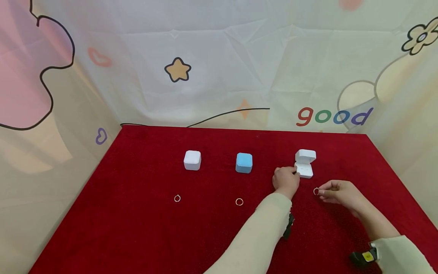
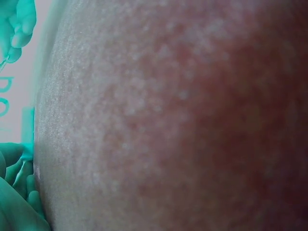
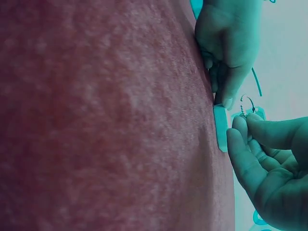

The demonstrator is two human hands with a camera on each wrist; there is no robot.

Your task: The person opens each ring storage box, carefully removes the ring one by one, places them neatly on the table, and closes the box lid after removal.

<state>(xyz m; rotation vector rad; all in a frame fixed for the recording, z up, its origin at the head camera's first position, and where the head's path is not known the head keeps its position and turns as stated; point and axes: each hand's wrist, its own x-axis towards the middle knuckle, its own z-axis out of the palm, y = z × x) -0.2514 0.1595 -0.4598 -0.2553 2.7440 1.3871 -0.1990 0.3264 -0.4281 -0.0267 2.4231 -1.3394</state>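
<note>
An open white ring box (image 1: pixel 304 170) stands at the right of the table with its lid raised. My left hand (image 1: pixel 286 180) grips the box's left side, the thumb at its front rim. In the right wrist view the same left hand (image 3: pixel 228 43) reaches down to the box edge. Just right of and nearer than the box, my right hand (image 1: pixel 342 195) pinches a thin ring (image 1: pixel 314 191) between thumb and fingertips. The right wrist view shows this ring (image 3: pixel 242 107) upright above the right hand's fingertips (image 3: pixel 239 126).
A closed white box (image 1: pixel 192 160) and a closed light blue box (image 1: pixel 244 163) stand farther left. In front of them lie two rings, one (image 1: pixel 177 198) on the left and another (image 1: pixel 239 202) nearer the middle. Red cloth (image 1: pixel 137 220) covers the table; a printed curtain (image 1: pixel 222 57) hangs behind.
</note>
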